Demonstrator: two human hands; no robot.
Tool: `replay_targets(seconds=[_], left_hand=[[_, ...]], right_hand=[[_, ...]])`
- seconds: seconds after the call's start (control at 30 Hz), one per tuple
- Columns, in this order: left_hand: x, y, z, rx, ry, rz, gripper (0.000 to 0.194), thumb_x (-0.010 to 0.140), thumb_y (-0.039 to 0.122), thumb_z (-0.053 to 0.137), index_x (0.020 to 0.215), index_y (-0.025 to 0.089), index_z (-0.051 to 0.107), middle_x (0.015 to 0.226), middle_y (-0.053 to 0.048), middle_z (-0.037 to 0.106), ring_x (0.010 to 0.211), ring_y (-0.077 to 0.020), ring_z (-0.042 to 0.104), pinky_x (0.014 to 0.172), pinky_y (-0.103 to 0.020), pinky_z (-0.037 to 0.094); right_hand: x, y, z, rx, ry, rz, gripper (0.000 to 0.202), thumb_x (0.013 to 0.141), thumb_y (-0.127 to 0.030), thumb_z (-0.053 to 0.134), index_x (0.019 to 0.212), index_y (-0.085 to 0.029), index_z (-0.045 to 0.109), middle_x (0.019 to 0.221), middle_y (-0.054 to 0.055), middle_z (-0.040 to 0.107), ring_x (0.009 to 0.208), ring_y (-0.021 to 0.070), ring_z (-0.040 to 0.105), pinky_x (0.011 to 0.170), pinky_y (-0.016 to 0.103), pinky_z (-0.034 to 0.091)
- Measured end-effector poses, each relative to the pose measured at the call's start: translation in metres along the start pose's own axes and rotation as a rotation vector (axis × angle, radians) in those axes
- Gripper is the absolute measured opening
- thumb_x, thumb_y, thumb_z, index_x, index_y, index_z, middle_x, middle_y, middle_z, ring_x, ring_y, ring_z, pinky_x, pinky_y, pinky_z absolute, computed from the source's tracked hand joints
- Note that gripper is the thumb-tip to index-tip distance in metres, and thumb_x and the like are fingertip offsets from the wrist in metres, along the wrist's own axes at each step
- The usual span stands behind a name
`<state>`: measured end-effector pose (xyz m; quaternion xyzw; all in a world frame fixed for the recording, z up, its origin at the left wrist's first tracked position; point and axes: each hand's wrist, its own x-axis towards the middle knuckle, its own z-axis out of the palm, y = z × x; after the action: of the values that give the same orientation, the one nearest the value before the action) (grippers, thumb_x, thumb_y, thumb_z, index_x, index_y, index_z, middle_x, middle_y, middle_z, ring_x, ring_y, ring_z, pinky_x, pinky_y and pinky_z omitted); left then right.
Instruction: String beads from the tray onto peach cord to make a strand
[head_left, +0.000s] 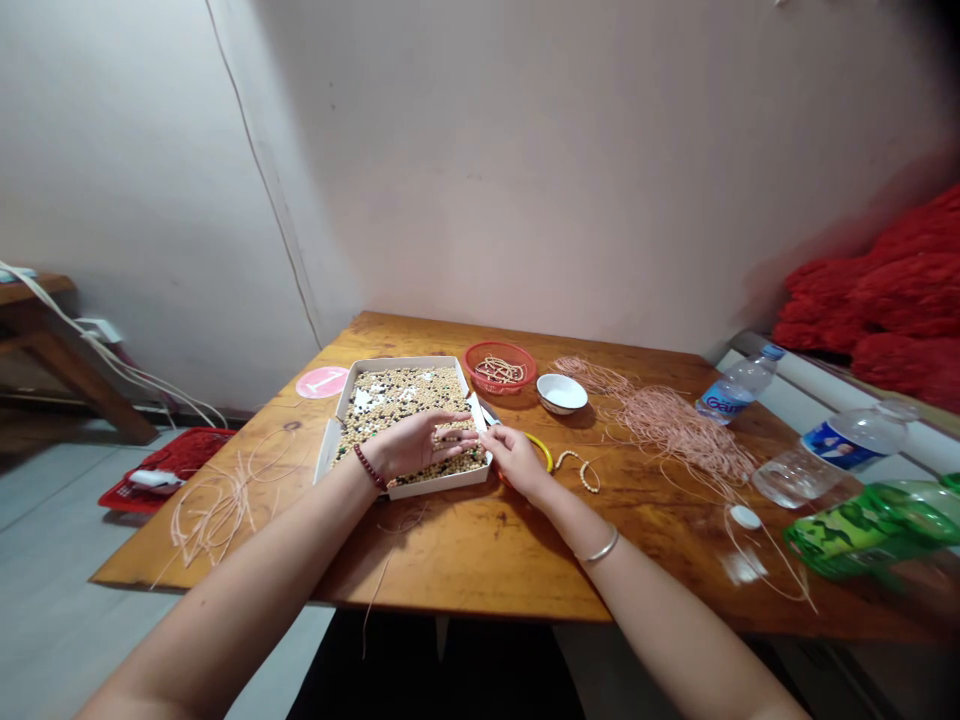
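Observation:
My left hand (416, 445) is palm up over the front right part of a white box lid (439, 489), its fingers stretched out. Beads in tan, black and white (405, 385) cover most of the lid's bottom. At the lid's right edge, my right hand (517, 462) has thumb and forefinger pinched together close to the left fingertips. What it pinches is too small to make out. Beside the right hand shows a yellow curved handle (541, 452), partly hidden by that hand. A short string of pale beads (589, 473) lies to its right.
Behind the lid stand a red basket (467, 368) holding strung beads and a white bowl (561, 390). Pink cord lies in a large bundle (667, 420) and a loose tangle (217, 510). Plastic bottles (836, 450) lie along the right side. A pink round card (322, 382) is at left.

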<state>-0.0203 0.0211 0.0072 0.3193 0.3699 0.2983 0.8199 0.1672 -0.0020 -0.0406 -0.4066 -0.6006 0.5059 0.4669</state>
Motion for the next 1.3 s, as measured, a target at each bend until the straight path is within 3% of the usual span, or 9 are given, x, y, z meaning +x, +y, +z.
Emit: replay_targets(seconds=[0.1, 0.33, 0.67, 0.93, 1.3], left_hand=[[0.002, -0.002, 0.000, -0.001, -0.030, 0.016, 0.025, 0.081, 0.017, 0.061, 0.105, 0.013, 0.062, 0.103, -0.013, 0.066, 0.090, -0.0167, 0.066, 0.075, -0.022, 0.056], [-0.001, -0.005, 0.007, -0.014, -0.034, -0.023, 0.024, 0.080, 0.016, 0.061, 0.104, 0.013, 0.064, 0.096, -0.011, 0.067, 0.083, -0.0147, 0.066, 0.072, -0.021, 0.056], [0.004, -0.011, 0.002, -0.040, -0.066, -0.032, 0.027, 0.081, 0.018, 0.060, 0.108, 0.013, 0.062, 0.101, -0.010, 0.066, 0.089, -0.0155, 0.065, 0.076, -0.023, 0.055], [0.002, -0.010, 0.007, -0.053, -0.034, -0.034, 0.018, 0.081, 0.017, 0.059, 0.098, 0.013, 0.064, 0.088, -0.008, 0.067, 0.078, -0.0134, 0.065, 0.072, -0.022, 0.055], [0.000, -0.009, 0.008, -0.064, -0.023, -0.030, 0.020, 0.081, 0.018, 0.058, 0.100, 0.012, 0.063, 0.094, -0.009, 0.067, 0.082, -0.0141, 0.065, 0.075, -0.023, 0.055]], right_hand=[[-0.008, -0.004, 0.005, -0.284, 0.061, -0.158, 0.031, 0.082, -0.043, 0.053, 0.065, -0.018, 0.054, 0.056, -0.003, 0.046, 0.051, 0.0094, 0.038, 0.049, 0.022, 0.027], [-0.019, -0.013, 0.007, -0.639, 0.053, -0.272, 0.025, 0.085, -0.037, 0.052, 0.075, -0.020, 0.065, 0.052, -0.002, 0.049, 0.048, 0.0112, 0.041, 0.051, 0.024, 0.026], [-0.018, -0.013, 0.004, -0.710, 0.211, -0.250, 0.030, 0.085, -0.040, 0.051, 0.064, -0.019, 0.057, 0.053, -0.003, 0.046, 0.049, 0.0101, 0.039, 0.051, 0.023, 0.026], [-0.019, -0.014, 0.004, -0.762, 0.194, -0.290, 0.027, 0.085, -0.035, 0.051, 0.063, -0.019, 0.057, 0.055, -0.002, 0.051, 0.049, 0.0102, 0.040, 0.052, 0.024, 0.026], [-0.019, -0.012, 0.003, -0.799, 0.198, -0.306, 0.025, 0.085, -0.034, 0.051, 0.065, -0.020, 0.057, 0.055, -0.002, 0.052, 0.050, 0.0107, 0.040, 0.053, 0.024, 0.026]])
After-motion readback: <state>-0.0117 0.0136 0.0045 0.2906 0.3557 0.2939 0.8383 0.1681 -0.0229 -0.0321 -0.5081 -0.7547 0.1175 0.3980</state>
